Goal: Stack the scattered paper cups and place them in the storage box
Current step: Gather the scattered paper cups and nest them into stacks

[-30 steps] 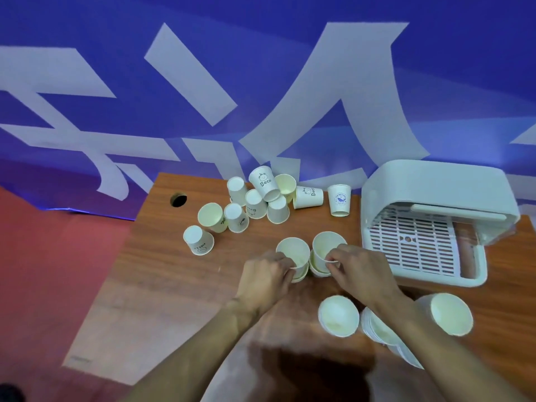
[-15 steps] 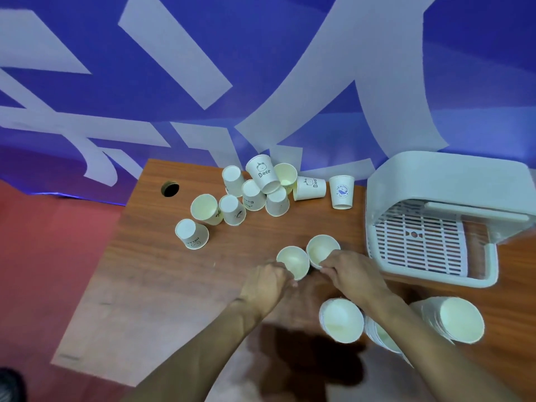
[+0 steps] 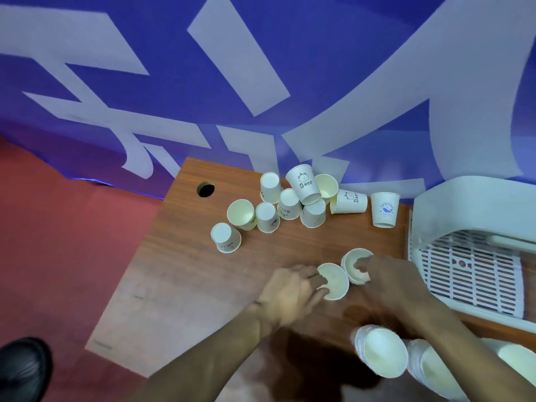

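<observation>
Left hand (image 3: 290, 288) is being clamped round the side of an upright cup (image 3: 333, 281), which is being held on the worktop (image 3: 179, 271). A second cup (image 3: 355, 264), touching the first, is being pinched at its rim by the right hand (image 3: 388, 278), with one fingertip inside. Beyond both hands, scattered cups (image 3: 290, 204) are lying clustered, some tipped, some inverted. A storage box (image 3: 464, 268) is standing open just right of the right hand. Stacked cups (image 3: 380, 352) are lying on their sides nearer than that hand.
</observation>
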{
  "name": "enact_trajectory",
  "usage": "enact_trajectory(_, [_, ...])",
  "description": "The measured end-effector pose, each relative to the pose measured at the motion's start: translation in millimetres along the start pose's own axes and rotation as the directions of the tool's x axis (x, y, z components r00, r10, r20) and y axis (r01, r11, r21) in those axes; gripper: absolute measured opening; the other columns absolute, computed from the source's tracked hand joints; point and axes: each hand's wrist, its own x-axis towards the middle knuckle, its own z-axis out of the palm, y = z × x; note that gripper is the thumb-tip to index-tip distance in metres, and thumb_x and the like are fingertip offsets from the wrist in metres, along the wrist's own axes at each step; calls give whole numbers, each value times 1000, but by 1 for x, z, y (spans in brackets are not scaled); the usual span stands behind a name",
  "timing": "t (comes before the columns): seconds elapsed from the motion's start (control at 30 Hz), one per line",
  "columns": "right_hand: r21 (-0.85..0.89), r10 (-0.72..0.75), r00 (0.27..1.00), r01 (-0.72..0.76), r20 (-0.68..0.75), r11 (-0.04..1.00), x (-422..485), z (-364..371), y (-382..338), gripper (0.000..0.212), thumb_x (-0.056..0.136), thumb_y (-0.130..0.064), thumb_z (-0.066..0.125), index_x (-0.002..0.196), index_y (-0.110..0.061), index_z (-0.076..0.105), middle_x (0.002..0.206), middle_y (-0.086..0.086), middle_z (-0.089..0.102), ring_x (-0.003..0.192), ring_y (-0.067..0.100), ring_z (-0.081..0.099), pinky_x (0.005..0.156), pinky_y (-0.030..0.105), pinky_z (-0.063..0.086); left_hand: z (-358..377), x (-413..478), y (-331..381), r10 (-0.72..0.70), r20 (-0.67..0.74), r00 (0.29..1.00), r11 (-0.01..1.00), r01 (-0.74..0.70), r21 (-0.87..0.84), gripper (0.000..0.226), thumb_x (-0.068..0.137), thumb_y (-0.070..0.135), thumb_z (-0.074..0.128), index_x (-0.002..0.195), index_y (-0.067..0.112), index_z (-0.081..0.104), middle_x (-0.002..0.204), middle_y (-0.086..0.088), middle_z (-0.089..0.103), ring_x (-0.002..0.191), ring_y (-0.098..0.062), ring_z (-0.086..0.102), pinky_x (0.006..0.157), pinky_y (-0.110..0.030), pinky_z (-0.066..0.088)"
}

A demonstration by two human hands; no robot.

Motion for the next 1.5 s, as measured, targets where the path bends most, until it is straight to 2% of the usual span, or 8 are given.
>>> enact_trajectory(0.17, [-38, -111, 981, 106, -160, 994, 38, -37, -55, 18, 93, -32, 43, 95, -29, 61, 95, -8, 68, 89, 19, 65, 66, 31, 46, -46, -5, -63, -85, -252, 964, 977, 131, 171, 11, 87, 26, 61, 97, 23, 62, 92, 5, 60, 79, -21, 55, 50, -31, 36])
enact_trajectory(0.3, [-82, -283, 947, 274, -149, 958, 77, -43, -107, 19, 93, -30, 44, 95, -26, 62, 91, -5, 65, 84, 24, 63, 61, 32, 39, -60, -16, -117, -472, -225, 852, 811, 520, 269, 64, 69, 34, 76, 126, 16, 52, 119, -3, 56, 100, -29, 53, 69, -39, 46])
enact_trajectory(0.47, [-81, -384, 911, 376, -152, 923, 110, -38, -143, 29, 91, -12, 47, 119, -17, 54, 114, -1, 57, 86, 28, 62, 55, 33, 36, -55, -38, -151, -751, -93, 654, 637, 754, 161, 97, 74, 50, 74, 149, 16, 23, 149, -6, 35, 133, -27, 37, 94, -44, 44])
enact_trajectory(0.57, [-192, -464, 877, 437, -126, 879, 130, -35, -164, 42, 93, -9, 46, 135, -15, 45, 144, -2, 42, 94, 29, 63, 52, 32, 24, -49, -42, -161, -800, -11, 600, 595, 795, 115, 76, 81, 51, 69, 140, 22, 32, 135, 1, 49, 120, -24, 50, 81, -38, 46])
enact_trajectory(0.87, [-301, -529, 845, 485, -83, 821, 164, -6, -208, 27, 89, -4, 48, 114, -13, 54, 114, 5, 57, 87, 32, 65, 55, 35, 27, -52, -55, -165, -794, -58, 605, 607, 792, -68, 51, 74, 29, 75, 107, 18, 37, 107, 3, 43, 75, -34, 60, 51, -35, 41])
enact_trajectory(1.03, [-309, -493, 865, 446, -92, 840, 165, -2, -214, 20, 90, -12, 50, 104, -19, 62, 104, 1, 64, 91, 27, 64, 57, 32, 25, -43, -81, -154, -703, -84, 706, 705, 708, 47, 73, 65, 72, 65, 109, 19, 43, 110, 10, 42, 77, -15, 56, 54, -28, 39])
enact_trajectory(1.27, [-412, -501, 865, 464, 20, 785, 125, 11, -199, 23, 51, -20, 80, 61, -27, 60, 57, -6, 60, 47, 13, 58, 50, 26, -4, -24, -87, -162, -821, 55, 568, 566, 823, -44, 42, 92, 60, 47, 114, 25, 54, 114, 3, 60, 100, -23, 60, 73, -34, 47])
enact_trajectory(1.5, [-144, -423, 870, 399, -254, 906, 100, 24, -177, 10, 79, -19, 65, 87, -23, 61, 75, -2, 66, 67, 24, 67, 47, 26, 13, -33, -70, -139, -744, -39, 667, 668, 743, -48, 36, 95, 53, 45, 110, 26, 63, 90, 4, 69, 90, -24, 64, 66, -32, 46])
